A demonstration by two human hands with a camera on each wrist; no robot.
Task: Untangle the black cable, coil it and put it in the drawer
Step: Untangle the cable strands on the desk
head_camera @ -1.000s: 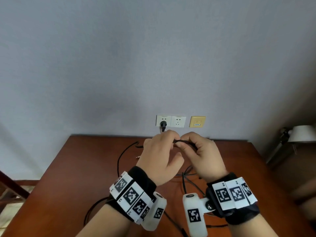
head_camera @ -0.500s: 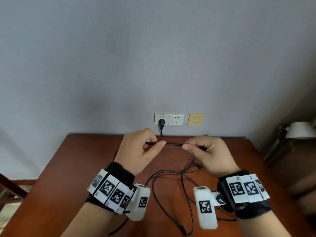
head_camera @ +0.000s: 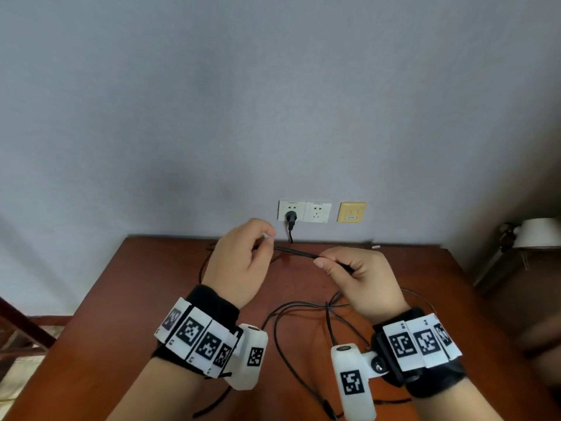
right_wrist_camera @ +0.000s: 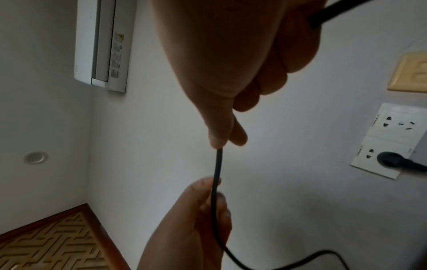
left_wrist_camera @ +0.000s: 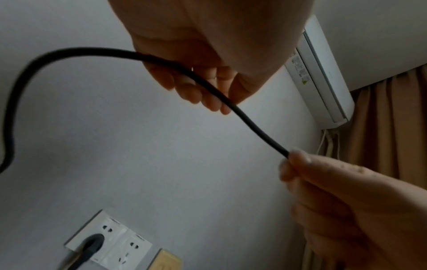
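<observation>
A thin black cable runs taut between my two hands above the brown table. My left hand holds it with thumb and curled fingers; the cable leaves them toward the right. My right hand pinches the cable between thumb and forefinger. The rest of the cable lies in loose crossing loops on the table under my wrists. Another stretch hangs below the left hand. No drawer is in view.
A white double wall socket has a black plug in its left outlet, beside a yellow wall plate. A small metal piece lies at the table's back edge. A lamp stands to the right, and a dark wooden frame to the left.
My hands, close together a second ago, have drawn apart, the left one moving left, so a straight stretch of cable now spans between them. More cable loops show on the table.
</observation>
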